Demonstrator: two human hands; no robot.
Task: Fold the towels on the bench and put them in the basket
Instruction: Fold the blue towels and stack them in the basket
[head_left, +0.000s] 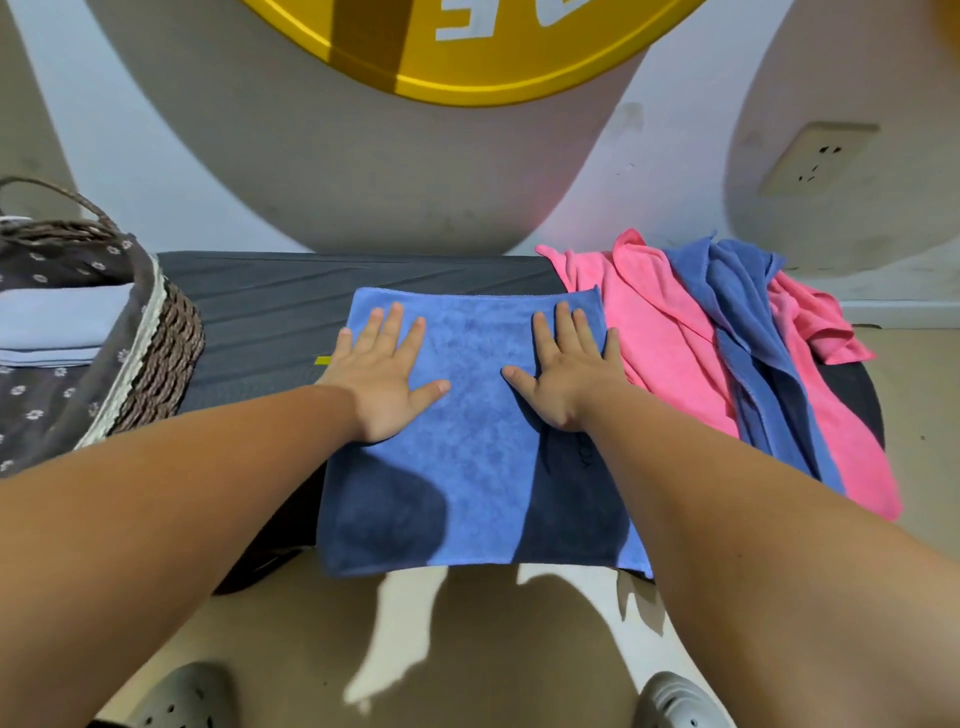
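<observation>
White lettering crosses a yellow disc (467, 78) on the wall, cut off by the frame's top edge. Only 1 character, resembling a capital E (464, 23), is legible; the fragment (569, 10) right of it is not. Below the disc, a yellow tag (323, 360) on the desk (270, 306) is too small to read.

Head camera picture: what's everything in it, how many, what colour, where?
flat blue terry towel: one, blue, mid-bench under both hands
heap of crumpled towels: count unclear, pink and blue, bench's right end
brown woven wicker basket: one, brown, grey flowered liner, bench's left end
folded pale towels: count unclear, pale blue, in basket
dark grey padded bench: one, dark grey, by wall
cream wall socket: one, cream, upper right
grey perforated clogs: two, grey, floor
left hand: one, flat on blue towel
right hand: one, flat on blue towel
</observation>
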